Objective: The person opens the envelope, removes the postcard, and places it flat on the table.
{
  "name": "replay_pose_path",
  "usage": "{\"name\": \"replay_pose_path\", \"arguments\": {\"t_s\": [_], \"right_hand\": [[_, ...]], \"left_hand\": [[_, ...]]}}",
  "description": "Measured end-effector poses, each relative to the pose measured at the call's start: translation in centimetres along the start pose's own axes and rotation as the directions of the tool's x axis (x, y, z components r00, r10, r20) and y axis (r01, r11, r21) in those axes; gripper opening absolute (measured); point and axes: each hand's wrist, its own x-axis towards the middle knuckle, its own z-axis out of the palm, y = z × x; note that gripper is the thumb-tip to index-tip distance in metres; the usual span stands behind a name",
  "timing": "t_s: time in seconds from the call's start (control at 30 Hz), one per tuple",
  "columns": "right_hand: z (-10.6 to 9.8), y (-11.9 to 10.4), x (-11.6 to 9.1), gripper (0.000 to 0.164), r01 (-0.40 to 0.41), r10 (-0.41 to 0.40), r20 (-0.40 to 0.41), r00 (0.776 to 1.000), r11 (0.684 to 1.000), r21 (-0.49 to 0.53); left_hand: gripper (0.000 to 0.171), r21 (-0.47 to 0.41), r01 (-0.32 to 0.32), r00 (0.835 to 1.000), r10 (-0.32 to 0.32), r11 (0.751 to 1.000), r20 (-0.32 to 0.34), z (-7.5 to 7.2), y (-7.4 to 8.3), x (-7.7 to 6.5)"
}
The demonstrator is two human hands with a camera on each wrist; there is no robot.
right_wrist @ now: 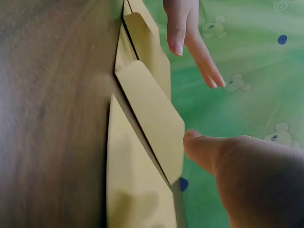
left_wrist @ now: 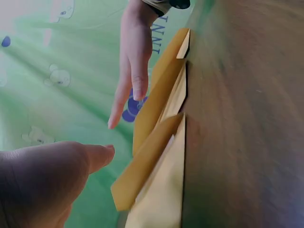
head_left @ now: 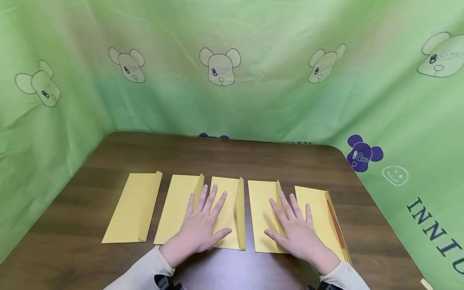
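Several yellow paper envelopes lie in a row on the table, flaps along their right sides. My left hand [head_left: 199,231], palm down with fingers spread, is held over the second envelope from the left [head_left: 175,205] and the middle envelope [head_left: 229,213]. My right hand [head_left: 299,237], likewise spread, is over the fourth envelope [head_left: 259,213] and the rightmost envelope [head_left: 317,209], which shows a reddish-brown strip along its flap side. Both wrist views show the hands raised above the paper, holding nothing. Some flaps stand up, such as one flap [left_wrist: 147,166] in the left wrist view.
The leftmost envelope [head_left: 128,209] lies apart from both hands. All of them rest on a dark wood-grain table [head_left: 72,225]. A green printed cloth [head_left: 163,100] hangs behind the table and along its sides.
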Motion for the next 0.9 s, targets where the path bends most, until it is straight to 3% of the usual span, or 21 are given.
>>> {"name": "replay_pose_path", "arguments": {"t_s": [0.13,0.27,0.47,0.7,0.9], "right_hand": [[-0.7,1.0,-0.1,0.075,0.023,-0.024,-0.031,0.999,1.0,-0.012],[-1.1,2.7,-0.6,0.073,0.062,-0.062,-0.061,0.996,0.998,-0.003],[-1.7,5.3,-1.7,0.073,0.042,-0.043,-0.075,0.996,0.999,-0.023],[-2.6,8.8,-3.1,0.075,-0.008,0.004,-0.084,0.996,0.999,-0.045],[-2.9,11.4,-4.1,0.072,-0.02,0.016,-0.05,0.999,0.997,-0.081]], "left_hand": [[0.089,0.034,-0.036,0.999,0.035,0.999,0.026,-0.3,1.3,1.3],[0.089,0.067,-0.142,0.989,0.14,0.988,0.041,0.3,3.4,2.4],[0.086,0.134,-0.316,0.949,0.313,0.939,0.045,1.8,7.4,3.8],[0.077,0.209,-0.396,0.918,0.385,0.894,0.095,2.9,11.7,5.5],[0.07,0.291,-0.477,0.876,0.424,0.83,0.228,3.8,14.8,5.7]]}}
